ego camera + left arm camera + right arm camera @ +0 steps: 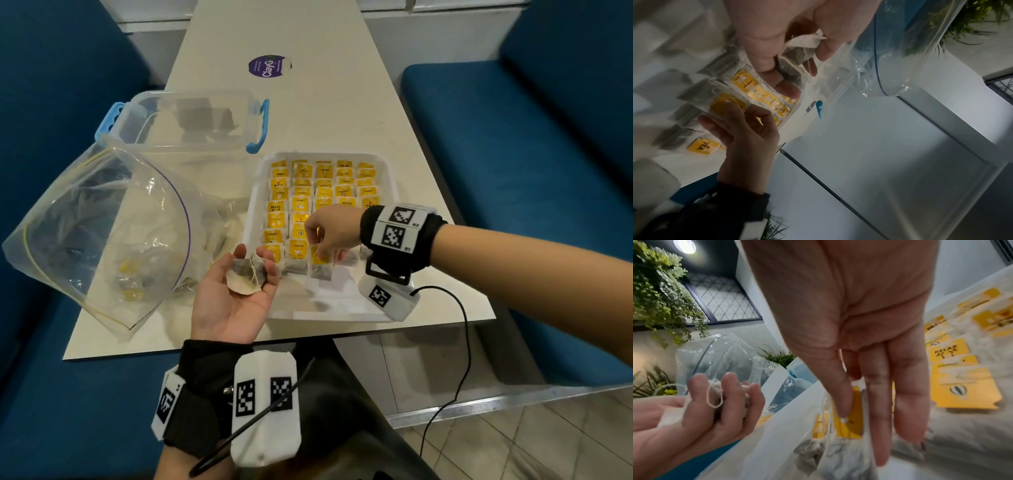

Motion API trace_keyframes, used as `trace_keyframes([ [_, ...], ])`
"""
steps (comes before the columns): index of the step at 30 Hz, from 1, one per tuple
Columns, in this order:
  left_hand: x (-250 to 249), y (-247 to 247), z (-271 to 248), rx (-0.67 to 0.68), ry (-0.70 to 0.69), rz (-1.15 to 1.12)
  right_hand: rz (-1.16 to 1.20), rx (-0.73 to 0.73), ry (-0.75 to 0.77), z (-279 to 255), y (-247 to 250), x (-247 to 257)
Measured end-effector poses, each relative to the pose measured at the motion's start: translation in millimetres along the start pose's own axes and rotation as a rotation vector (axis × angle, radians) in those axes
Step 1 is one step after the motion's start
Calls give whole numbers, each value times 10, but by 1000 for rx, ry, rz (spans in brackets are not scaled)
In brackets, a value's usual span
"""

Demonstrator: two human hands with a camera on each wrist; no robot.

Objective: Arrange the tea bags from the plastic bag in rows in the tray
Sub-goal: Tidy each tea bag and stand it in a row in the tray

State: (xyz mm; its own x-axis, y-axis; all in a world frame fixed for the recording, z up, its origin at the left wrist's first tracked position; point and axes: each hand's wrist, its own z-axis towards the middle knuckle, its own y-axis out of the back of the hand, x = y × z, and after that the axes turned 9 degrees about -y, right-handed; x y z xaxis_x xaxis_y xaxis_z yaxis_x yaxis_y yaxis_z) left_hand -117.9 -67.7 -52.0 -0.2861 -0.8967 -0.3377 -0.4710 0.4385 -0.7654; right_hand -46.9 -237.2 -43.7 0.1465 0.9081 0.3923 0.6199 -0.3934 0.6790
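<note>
A white tray (251,209) on the table holds several rows of tea bags with yellow tags (301,205). My right hand (320,253) reaches down over the tray's front row and pinches a yellow-tagged tea bag (322,265) between thumb and fingers, also seen in the right wrist view (849,426). My left hand (253,270) is palm up beside the tray's front left corner, its fingers (721,395) curled round a small bunch of tea bags (245,279) with loose strings. The clear plastic bag (102,222) lies open to the left with a few tea bags inside.
A clear lidded box with blue handles (191,120) stands behind the plastic bag. A purple round sticker (270,66) is on the far table. A black cable (459,308) hangs off the table's front right edge. Blue seats (513,154) flank the table.
</note>
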Motion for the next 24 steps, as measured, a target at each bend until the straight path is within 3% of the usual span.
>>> trace_keyframes([
  [9, -28, 2, -6, 10, 5, -2, -260, -35, -48, 140, 6, 115],
  [24, -74, 16, -9, 3, 15, -24, -345, -135, -152, 278, 21, 118],
])
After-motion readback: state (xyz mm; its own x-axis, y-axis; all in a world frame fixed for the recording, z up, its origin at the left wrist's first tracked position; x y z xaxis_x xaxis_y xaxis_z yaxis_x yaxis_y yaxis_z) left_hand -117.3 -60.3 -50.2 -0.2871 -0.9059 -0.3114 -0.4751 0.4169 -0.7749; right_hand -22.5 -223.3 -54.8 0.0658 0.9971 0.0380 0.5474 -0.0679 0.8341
